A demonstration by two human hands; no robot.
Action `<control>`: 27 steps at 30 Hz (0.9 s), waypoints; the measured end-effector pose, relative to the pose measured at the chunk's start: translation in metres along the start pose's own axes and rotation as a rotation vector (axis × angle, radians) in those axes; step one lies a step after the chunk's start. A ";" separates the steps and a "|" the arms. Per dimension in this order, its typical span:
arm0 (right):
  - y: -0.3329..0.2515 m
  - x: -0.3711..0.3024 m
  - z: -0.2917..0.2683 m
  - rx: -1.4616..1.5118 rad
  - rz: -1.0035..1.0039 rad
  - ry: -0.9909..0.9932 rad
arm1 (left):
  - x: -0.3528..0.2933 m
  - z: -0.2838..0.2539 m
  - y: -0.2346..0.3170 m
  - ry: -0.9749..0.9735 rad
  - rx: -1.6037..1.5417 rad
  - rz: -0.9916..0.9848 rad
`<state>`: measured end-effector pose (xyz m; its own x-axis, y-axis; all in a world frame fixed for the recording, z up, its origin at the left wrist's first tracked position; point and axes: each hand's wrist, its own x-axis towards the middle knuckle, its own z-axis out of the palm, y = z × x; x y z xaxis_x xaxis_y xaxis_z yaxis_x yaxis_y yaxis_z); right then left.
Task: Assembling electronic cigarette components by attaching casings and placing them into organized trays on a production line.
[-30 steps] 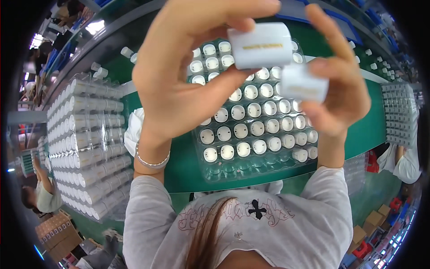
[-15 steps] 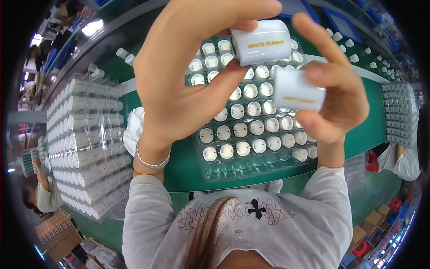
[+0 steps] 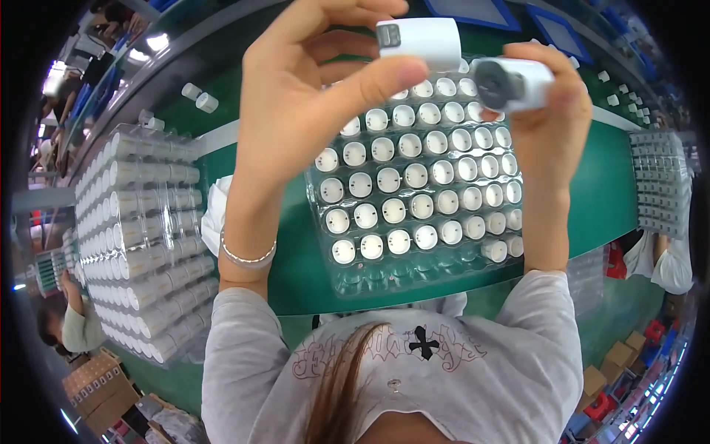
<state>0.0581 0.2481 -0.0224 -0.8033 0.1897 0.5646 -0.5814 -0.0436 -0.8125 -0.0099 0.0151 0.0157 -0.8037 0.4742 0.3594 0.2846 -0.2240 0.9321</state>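
Observation:
Between the thumb and fingers of my left hand [image 3: 296,96] is a white cylindrical housing [image 3: 429,44] with a dark grey window on its left side. My right hand [image 3: 551,126] grips a second white cylindrical housing [image 3: 529,80], whose dark grey round end faces left; it is a little blurred. The two housings are close together but apart, raised over a clear plastic tray [image 3: 362,280]. Rows of white cylinders [image 3: 393,210] stand upright in that tray, their round white ends up. Two cylinders at its near right corner lie tilted.
Stacked clear trays full of white cylinders [image 3: 140,237] rise on the left. Loose white cylinders [image 3: 200,97] lie on the green table [image 3: 606,185] at the far left and far right. More stacked trays [image 3: 658,181] stand at the right. Blue-framed panels [image 3: 558,33] lie at the back.
Both housings have been turned, so their printed sides no longer show and dark parts do. My left hand shifted slightly left and away; my right hand moved farther from me.

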 end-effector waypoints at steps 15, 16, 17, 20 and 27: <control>0.023 0.005 0.012 0.087 0.509 -0.041 | 0.014 -0.005 -0.039 -0.126 -0.135 -0.289; 0.023 0.005 0.013 0.111 0.511 -0.042 | 0.014 -0.005 -0.038 -0.127 -0.135 -0.290; 0.023 0.005 0.013 0.113 0.512 -0.042 | 0.014 -0.006 -0.037 -0.125 -0.129 -0.291; 0.024 0.005 0.012 0.096 0.505 -0.063 | 0.012 -0.003 -0.028 -0.103 -0.087 -0.239; 0.026 0.002 0.007 0.376 0.137 -0.294 | 0.002 -0.001 0.009 -0.221 0.424 0.388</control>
<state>0.0405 0.2403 -0.0411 -0.8468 -0.1247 0.5171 -0.4306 -0.4099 -0.8041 -0.0096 0.0135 0.0245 -0.4859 0.6012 0.6344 0.7541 -0.0786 0.6521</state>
